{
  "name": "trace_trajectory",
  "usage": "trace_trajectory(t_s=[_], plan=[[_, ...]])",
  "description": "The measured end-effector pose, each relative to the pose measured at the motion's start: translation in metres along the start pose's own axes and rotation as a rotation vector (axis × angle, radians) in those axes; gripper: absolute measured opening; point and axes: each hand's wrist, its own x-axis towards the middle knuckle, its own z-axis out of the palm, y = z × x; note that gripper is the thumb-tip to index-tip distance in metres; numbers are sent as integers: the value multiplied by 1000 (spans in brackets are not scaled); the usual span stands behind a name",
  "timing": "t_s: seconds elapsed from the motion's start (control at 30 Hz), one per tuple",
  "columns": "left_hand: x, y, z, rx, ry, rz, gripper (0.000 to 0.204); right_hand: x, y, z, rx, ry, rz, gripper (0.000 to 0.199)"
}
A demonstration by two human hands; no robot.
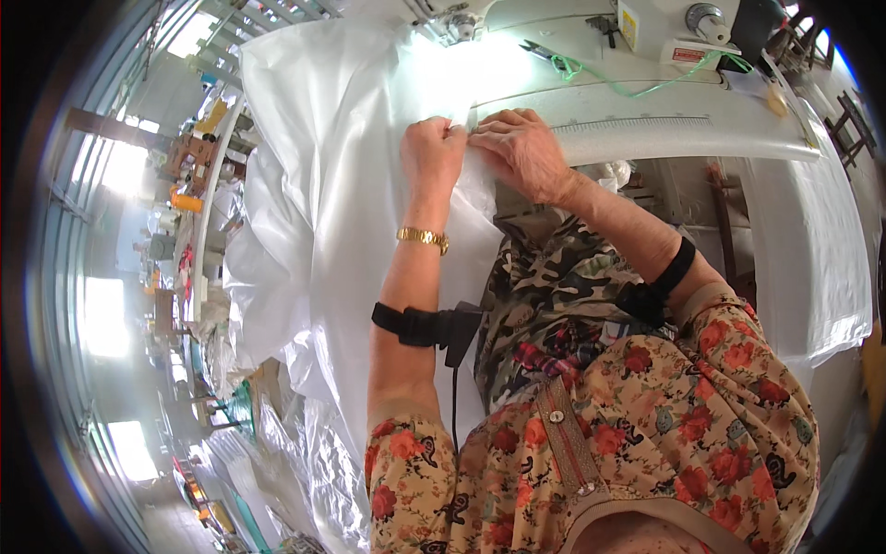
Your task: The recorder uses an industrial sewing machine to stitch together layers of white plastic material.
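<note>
A large glossy white sheet hangs in folds from the sewing table on the left and over my lap; I cannot tell whether it is plastic or coated cloth. My left hand is closed on its edge, thumb and forefinger pinched together, with a gold watch on the wrist. Close beside it, my right hand has its fingers bent and pressed together on the same edge. The fingertips of both hands nearly meet just in front of the sewing machine's needle area, where glare hides detail.
A ruler scale runs along the table's front edge. Behind it lie thread snips on a green cord. The machine body stands at the back right. White sheeting hangs off the right end. Cluttered shelving stands at the left.
</note>
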Motion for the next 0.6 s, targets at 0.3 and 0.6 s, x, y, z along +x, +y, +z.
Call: trace_trajectory(t_s=[0.3, 0.6], plan=[[6, 51, -30, 702, -117, 553, 11, 35, -46, 49, 141, -234, 112, 29], [-38, 24, -17, 439, -218, 341, 13, 35, -21, -42, 111, -1036, -72, 32]])
